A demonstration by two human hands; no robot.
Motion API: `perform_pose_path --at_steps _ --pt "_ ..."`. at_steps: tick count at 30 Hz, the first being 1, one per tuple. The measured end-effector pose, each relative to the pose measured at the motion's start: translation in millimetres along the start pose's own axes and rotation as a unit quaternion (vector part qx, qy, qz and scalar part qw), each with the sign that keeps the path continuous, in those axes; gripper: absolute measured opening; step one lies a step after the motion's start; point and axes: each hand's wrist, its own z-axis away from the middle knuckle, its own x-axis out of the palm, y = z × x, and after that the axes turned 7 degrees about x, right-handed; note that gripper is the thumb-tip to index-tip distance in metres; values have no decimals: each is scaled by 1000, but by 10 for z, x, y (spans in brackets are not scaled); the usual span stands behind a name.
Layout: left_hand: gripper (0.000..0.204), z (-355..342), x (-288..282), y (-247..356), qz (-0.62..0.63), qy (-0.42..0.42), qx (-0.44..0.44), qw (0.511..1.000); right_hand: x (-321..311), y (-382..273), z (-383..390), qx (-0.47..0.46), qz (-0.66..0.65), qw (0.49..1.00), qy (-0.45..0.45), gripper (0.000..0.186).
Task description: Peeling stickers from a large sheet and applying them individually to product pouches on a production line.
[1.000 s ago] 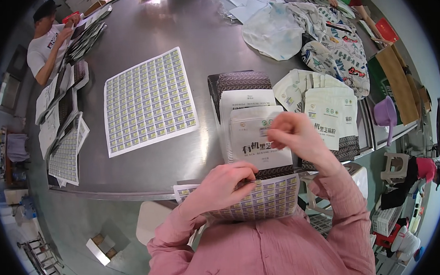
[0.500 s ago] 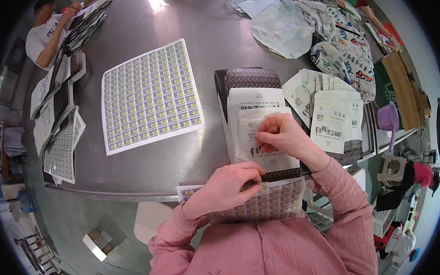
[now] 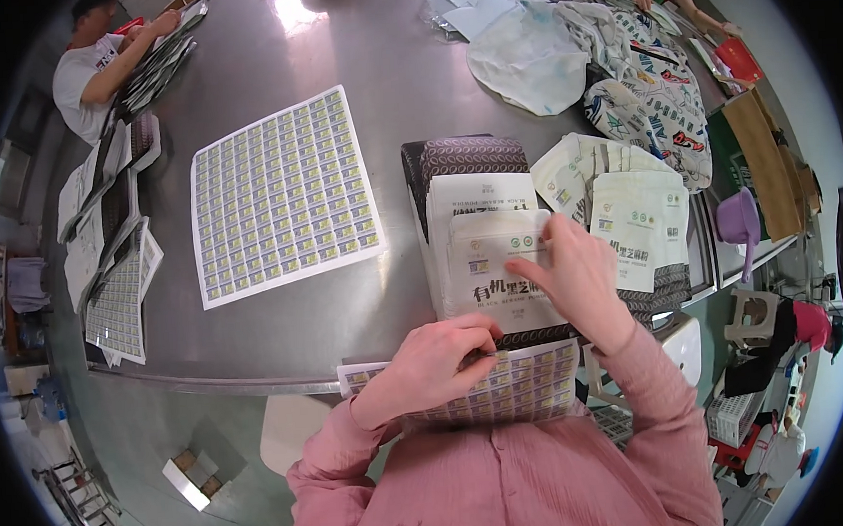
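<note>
My left hand [image 3: 433, 361] is closed on the top edge of a sheet of small yellow-and-purple stickers [image 3: 530, 382], which hangs at the table's front edge before my body. In front of it lies a stack of white and black pouches, with one pouch [image 3: 499, 307] on top. A small sticker [image 3: 479, 264] sits on the upper left of that pouch. Over the pouch's right side is my right hand [image 3: 582, 273], thumb and forefinger spread, with nothing seen between them. Its other fingertips are partly hidden.
Right of the stack lie more pouches [image 3: 636, 254], fanned out. A full sticker sheet [image 3: 282, 194] lies flat to the left; folded pouches [image 3: 108, 197] line the left edge. A printed cloth bag [image 3: 655, 112] and purple scoop [image 3: 739, 219] are at right. Two people work across the table.
My right hand has moved right from the pouch's sticker area to its right side, and its pinched fingers have spread. The small sticker now shows uncovered. My left hand stays on the sheet.
</note>
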Motion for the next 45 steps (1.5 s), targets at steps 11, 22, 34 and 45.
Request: perform_pose_path --at_steps 11,22,34,45 --pt "14 14 19 157 -4 -24 -42 999 272 242 541 -24 -90 963 253 41" --pt "10 -4 -77 124 23 26 -11 999 -615 898 504 -41 -74 955 283 35" --pt "15 -77 -119 167 45 27 -39 998 48 78 625 -332 -216 915 75 24" --pt "20 -59 -132 8 55 -17 -32 998 -1 -1 5 -15 -395 898 -195 15"
